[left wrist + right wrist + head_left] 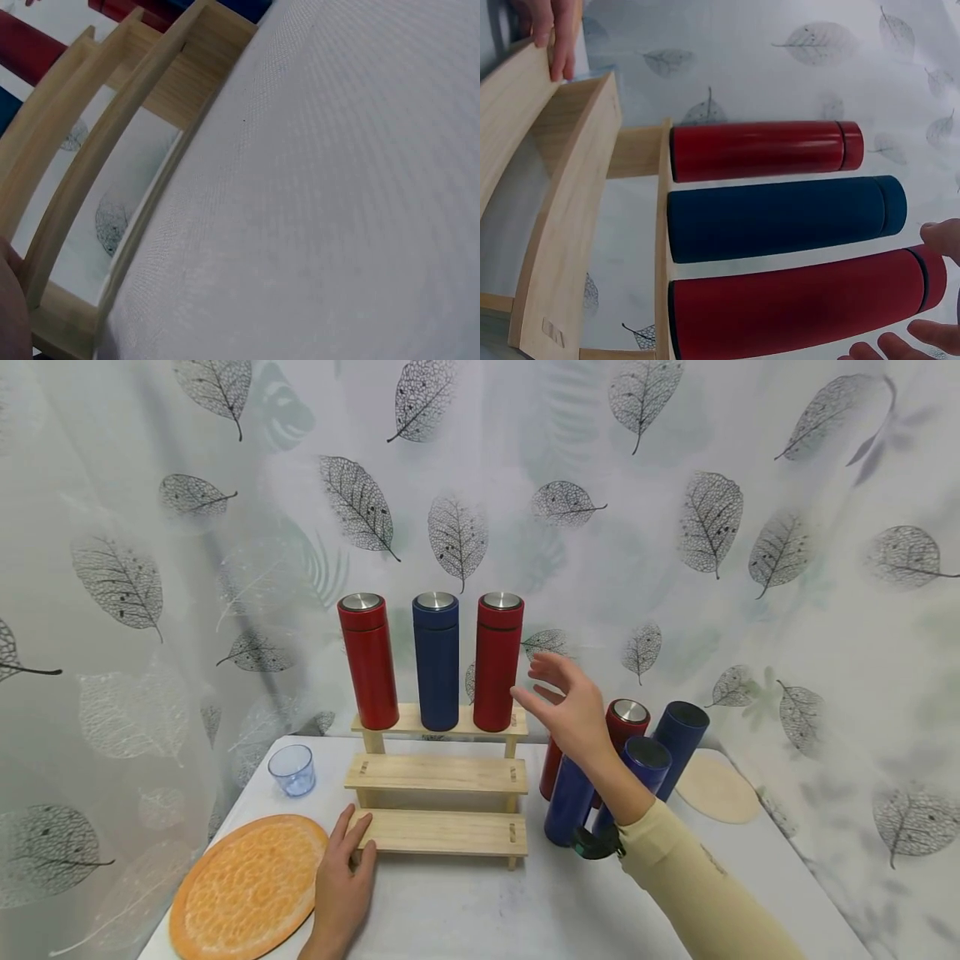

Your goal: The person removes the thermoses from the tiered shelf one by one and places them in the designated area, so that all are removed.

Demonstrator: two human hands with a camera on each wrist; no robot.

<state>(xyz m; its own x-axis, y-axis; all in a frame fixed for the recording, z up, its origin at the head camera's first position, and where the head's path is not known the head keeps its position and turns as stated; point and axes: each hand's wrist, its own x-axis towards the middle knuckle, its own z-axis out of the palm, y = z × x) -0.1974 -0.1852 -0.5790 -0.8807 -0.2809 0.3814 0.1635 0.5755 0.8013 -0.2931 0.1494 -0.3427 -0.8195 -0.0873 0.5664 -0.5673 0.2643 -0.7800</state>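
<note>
A three-tier wooden rack [435, 774] stands on the table. Upright on its top tier are a red vacuum flask [369, 664], a blue vacuum flask [437, 664] and another red vacuum flask [498, 664], all with steel-topped lids. My right hand [566, 706] is just right of the right-hand red flask, thumb and fingers spread and nothing between them. In the right wrist view its fingertips [930, 334] show near that flask's lid end. My left hand [343, 877] holds the left end of the lowest tier, thumb at the front edge and fingers over the board.
Several more red and blue flasks [570, 802] stand to the right, partly hidden behind my right forearm. A round pale board [718, 789] lies beyond them. To the left are a clear blue glass [293, 770] and a round orange mat [247, 889]. A leaf-print curtain [480, 468] hangs behind.
</note>
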